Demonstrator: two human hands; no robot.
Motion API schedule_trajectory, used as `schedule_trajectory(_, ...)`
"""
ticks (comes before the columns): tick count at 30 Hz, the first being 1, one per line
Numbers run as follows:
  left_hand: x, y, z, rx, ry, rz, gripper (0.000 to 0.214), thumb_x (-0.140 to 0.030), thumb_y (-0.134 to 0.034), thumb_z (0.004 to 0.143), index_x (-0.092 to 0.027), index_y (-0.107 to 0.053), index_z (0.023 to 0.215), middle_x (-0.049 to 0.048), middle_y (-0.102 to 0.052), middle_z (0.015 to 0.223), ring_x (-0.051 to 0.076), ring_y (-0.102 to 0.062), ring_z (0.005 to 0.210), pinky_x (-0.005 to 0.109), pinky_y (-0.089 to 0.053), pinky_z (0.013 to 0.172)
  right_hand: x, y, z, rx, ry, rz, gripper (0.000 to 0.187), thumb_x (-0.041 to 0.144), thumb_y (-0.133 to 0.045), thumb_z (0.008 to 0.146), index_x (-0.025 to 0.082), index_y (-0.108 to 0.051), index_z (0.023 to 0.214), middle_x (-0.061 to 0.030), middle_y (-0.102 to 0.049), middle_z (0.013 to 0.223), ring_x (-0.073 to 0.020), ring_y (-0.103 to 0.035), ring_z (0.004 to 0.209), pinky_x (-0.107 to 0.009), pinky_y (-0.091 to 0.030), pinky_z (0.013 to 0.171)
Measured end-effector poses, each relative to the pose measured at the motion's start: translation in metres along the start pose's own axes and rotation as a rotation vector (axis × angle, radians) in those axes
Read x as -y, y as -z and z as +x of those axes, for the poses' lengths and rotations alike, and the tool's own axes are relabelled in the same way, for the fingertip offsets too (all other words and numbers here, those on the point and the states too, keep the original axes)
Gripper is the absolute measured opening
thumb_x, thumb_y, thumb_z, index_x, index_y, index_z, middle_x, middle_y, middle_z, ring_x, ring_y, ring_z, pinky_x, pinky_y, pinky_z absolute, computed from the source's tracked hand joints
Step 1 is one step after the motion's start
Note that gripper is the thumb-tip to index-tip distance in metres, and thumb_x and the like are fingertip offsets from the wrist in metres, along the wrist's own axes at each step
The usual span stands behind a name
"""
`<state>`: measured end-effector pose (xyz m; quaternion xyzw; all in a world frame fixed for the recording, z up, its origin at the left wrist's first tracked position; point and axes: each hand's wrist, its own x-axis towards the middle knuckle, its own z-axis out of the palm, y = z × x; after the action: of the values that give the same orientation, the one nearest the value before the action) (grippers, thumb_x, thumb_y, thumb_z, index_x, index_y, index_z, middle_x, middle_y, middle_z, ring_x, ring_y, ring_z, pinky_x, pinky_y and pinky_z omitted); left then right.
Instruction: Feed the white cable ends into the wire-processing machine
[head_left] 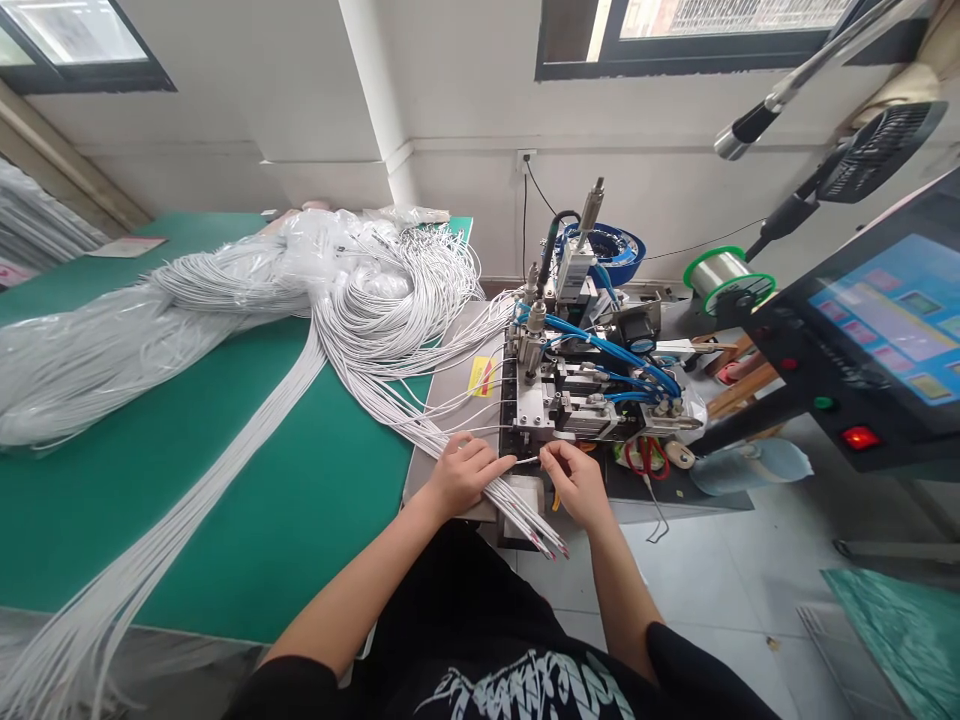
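A bundle of white cables [525, 512] runs under my left hand [466, 474], and its cut ends, some tipped pinkish red, stick out toward me. My left fingers are closed over the bundle, with the thumb reaching right along one single cable [528, 460]. My right hand [574, 480] pinches the end of that single cable between thumb and fingertips. Just beyond both hands stands a bench machine [534, 400] with metal cylinders and blue air tubes. Several white cables lead into its left side.
A large coil of white cables [405, 310], partly wrapped in plastic, lies on the green table [337, 500]. Right of the machine are red-handled scissors [646, 458], a wire spool [718, 278], a clear plastic tub [750, 468] and a touchscreen panel [900, 320].
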<state>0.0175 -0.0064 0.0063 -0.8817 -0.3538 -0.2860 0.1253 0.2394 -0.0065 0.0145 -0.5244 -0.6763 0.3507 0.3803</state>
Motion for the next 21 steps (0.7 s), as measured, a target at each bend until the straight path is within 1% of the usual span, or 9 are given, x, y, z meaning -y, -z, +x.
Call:
schedule_trajectory(4,0.0,0.0,0.001,0.021,0.008,0.021,0.034,-0.009,-0.042,0.087,-0.026,-0.064,0.108,0.0006,-0.065,0.076,0.015,-0.058,0.08,0.035,-0.033,0.086,-0.013,-0.006,0.001,-0.018,0.003,-0.14,0.026,0.04,-0.047,0.091,0.02,-0.057,0.077,-0.0033,-0.063,0.072,-0.017,-0.054,0.062,-0.027,-0.038,0.058)
schedule_trajectory(7,0.0,-0.002,0.002,0.048,0.038,0.025,0.034,-0.009,-0.044,0.085,-0.027,-0.065,0.107,0.0017,-0.064,0.078,0.016,-0.057,0.08,0.036,-0.033,0.087,-0.019,-0.01,0.003,-0.01,-0.015,-0.16,0.024,0.037,-0.047,0.09,0.02,-0.055,0.075,-0.0022,-0.061,0.07,-0.0165,-0.053,0.061,-0.026,-0.036,0.056)
schedule_trajectory(14,0.0,-0.002,0.004,0.05,0.068,0.001,0.033,-0.01,-0.048,0.083,-0.025,-0.066,0.106,0.0019,-0.064,0.078,0.016,-0.057,0.079,0.037,-0.033,0.088,-0.023,-0.008,0.007,0.075,-0.019,-0.029,0.025,0.037,-0.044,0.09,0.02,-0.054,0.075,0.0,-0.058,0.068,-0.0158,-0.052,0.063,-0.025,-0.037,0.059)
schedule_trajectory(18,0.001,-0.003,0.003,0.062,0.065,-0.014,0.032,-0.01,-0.047,0.085,-0.024,-0.066,0.106,0.0021,-0.065,0.078,0.017,-0.058,0.08,0.037,-0.033,0.087,-0.027,-0.009,0.007,0.085,-0.048,0.05,0.025,0.038,-0.045,0.089,0.02,-0.053,0.072,0.0011,-0.054,0.066,-0.0152,-0.049,0.062,-0.025,-0.036,0.06)
schedule_trajectory(21,0.002,-0.004,0.002,0.061,0.054,-0.03,0.033,-0.008,-0.045,0.086,-0.023,-0.066,0.106,0.0023,-0.067,0.079,0.017,-0.059,0.082,0.037,-0.034,0.087,-0.034,-0.014,0.007,0.071,-0.101,0.134,0.025,0.039,-0.047,0.087,0.02,-0.052,0.071,0.0013,-0.051,0.065,-0.0149,-0.047,0.063,-0.025,-0.036,0.06)
